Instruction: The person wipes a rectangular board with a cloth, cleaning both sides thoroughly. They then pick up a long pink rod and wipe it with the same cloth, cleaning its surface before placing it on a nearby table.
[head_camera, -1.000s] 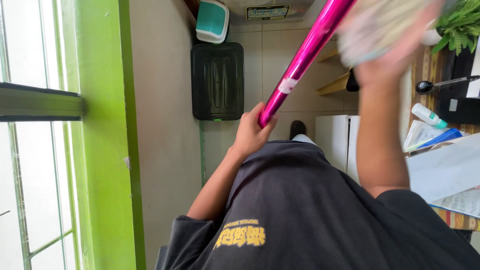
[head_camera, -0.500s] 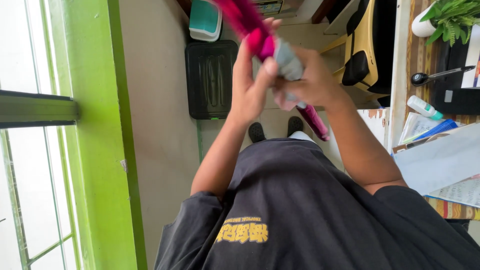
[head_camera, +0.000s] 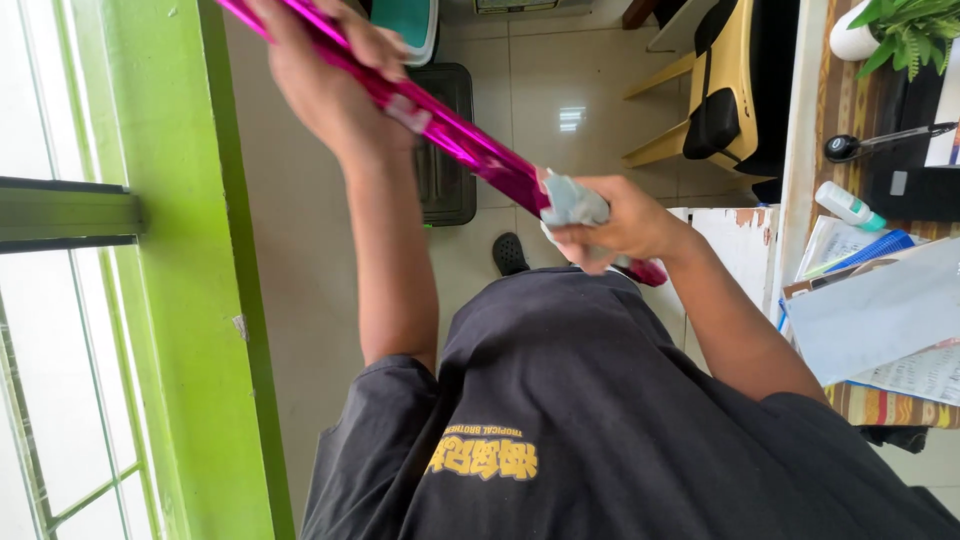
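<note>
At nine o'clock we see the green window frame (head_camera: 170, 300) with its glass beside it, close to our left elbow. Our left hand (head_camera: 325, 75), up at eleven o'clock, is closed around the shiny pink pole (head_camera: 450, 135), fingers wrapped over the top of it. The pole slants from the upper left corner down toward the centre, where its lower end pokes out past our right hand (head_camera: 610, 220) near three o'clock of the shirt collar. That hand is closed too, pinching a grey cloth (head_camera: 572, 203) against the pole.

We judge the main risk to be the pole's far end, which runs out of view at eleven o'clock: a swing could knock it into the window frame or the glass. The glossy surface looks slick, so a loose left grip could let it slide down onto the dark bin (head_camera: 445, 150) or the tiled floor (head_camera: 570, 100). At two o'clock the cluttered desk (head_camera: 810, 150), with papers and a small bottle (head_camera: 847, 206), sits near our right elbow and could be jostled.
</note>
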